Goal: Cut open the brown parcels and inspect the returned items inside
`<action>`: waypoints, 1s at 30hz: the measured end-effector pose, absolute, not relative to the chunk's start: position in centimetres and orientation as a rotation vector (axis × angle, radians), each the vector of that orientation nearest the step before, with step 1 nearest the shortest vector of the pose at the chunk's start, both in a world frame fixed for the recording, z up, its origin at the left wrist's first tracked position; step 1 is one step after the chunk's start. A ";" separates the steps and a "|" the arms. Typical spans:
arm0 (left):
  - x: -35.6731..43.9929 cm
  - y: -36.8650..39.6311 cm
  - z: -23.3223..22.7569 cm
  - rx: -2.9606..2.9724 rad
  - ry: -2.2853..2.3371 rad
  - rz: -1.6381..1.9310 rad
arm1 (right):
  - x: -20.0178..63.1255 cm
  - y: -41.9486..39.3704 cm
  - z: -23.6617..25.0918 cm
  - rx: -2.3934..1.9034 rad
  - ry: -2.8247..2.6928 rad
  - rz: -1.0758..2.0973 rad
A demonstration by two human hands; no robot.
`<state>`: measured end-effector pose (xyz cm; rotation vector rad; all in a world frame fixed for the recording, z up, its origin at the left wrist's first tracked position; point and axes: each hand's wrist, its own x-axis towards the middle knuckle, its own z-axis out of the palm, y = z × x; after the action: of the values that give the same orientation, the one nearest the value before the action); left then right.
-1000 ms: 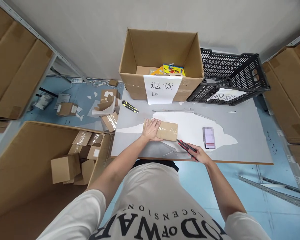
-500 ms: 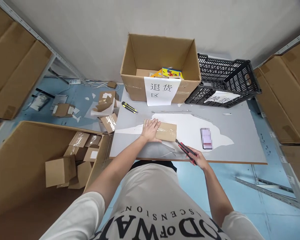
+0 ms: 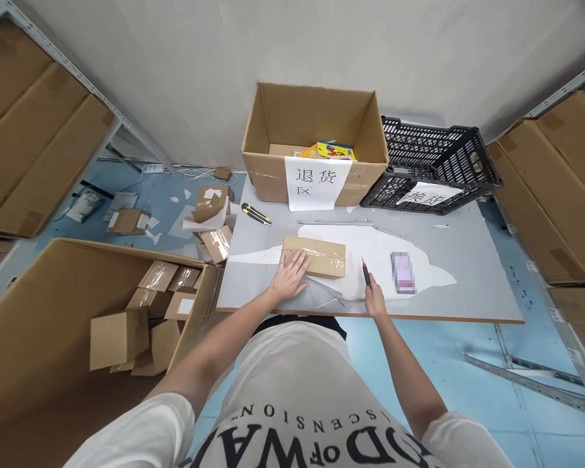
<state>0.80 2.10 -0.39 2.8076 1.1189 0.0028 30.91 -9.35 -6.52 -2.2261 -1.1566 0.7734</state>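
A flat cardboard parcel (image 3: 314, 256), wrapped in clear tape, lies near the front edge of the worktop (image 3: 468, 260), left of centre. The left hand (image 3: 289, 278) rests flat on its near left corner, fingers spread. The right hand (image 3: 374, 303) is closed around a red-and-black utility knife (image 3: 365, 271), tip pointing away, just right of the parcel and apart from it. A blurred phone (image 3: 402, 273) lies right of the knife. At the back edge stand an open carton (image 3: 316, 144) with a paper label and a black crate (image 3: 431, 170); a yellow cutter (image 3: 256, 214) lies by the left edge.
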 end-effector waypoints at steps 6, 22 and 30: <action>0.4 -0.3 -1.2 2.768 1.138 -0.051 | 28.6 -6.8 -9.4 -2.539 -1.288 0.633; 0.2 -0.1 -0.4 2.691 1.114 -0.023 | 28.8 -6.1 -10.0 -2.518 -1.479 0.371; 0.3 0.0 -0.2 2.674 1.105 -0.036 | 27.7 0.7 -0.8 -1.954 -2.033 0.341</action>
<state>0.28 -0.02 -0.16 2.6745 1.1045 -0.0358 27.69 0.74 -0.84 -1.9537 -2.0335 0.3412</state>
